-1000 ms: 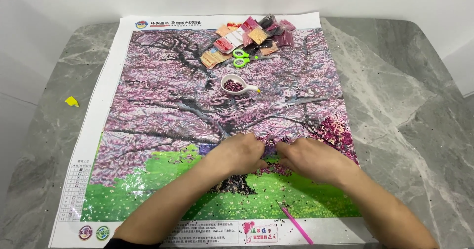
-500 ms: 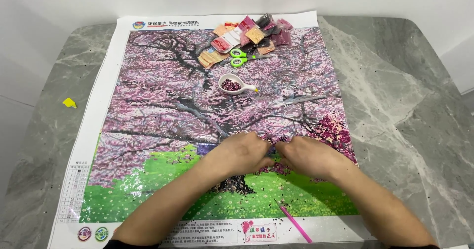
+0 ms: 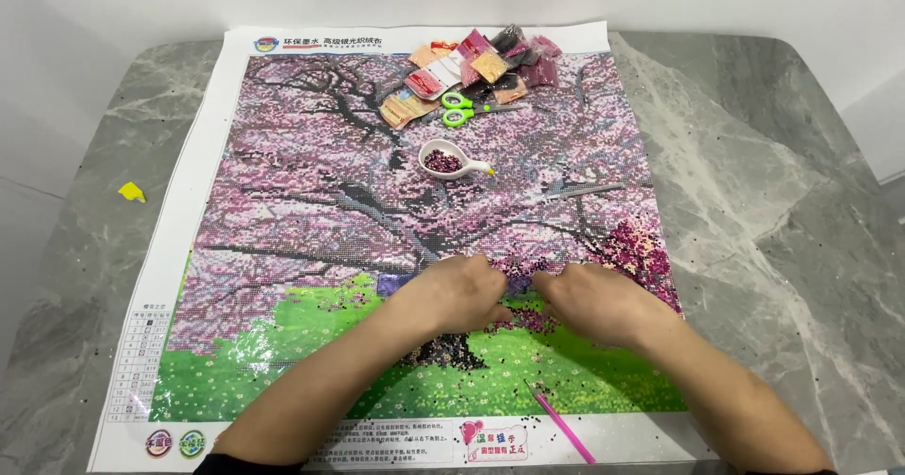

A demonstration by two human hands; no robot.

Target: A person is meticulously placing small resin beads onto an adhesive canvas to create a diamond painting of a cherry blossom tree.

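A large bead-mosaic canvas [image 3: 311, 202] of a pink blossom tree over green grass lies flat on a grey marble table [image 3: 773, 202]. My left hand [image 3: 452, 296] and my right hand [image 3: 594, 301] rest on its lower middle, knuckles up. Their bunched fingertips meet over a patch of dark pink beads [image 3: 517, 282]. Whether anything is pinched between the fingers is hidden. Loose dark beads [image 3: 528, 362] are scattered on the grass area just below my hands.
A white spouted tray [image 3: 448, 161] of dark beads sits higher on the canvas. Green-handled scissors [image 3: 462, 109] and several small bead packets [image 3: 481, 65] lie near the top edge. A pink pen [image 3: 564, 424] lies at the bottom edge, and a yellow scrap [image 3: 132, 191] on the table at the left.
My hands stay in the same spot with only slight finger movement. The view has shifted a little.
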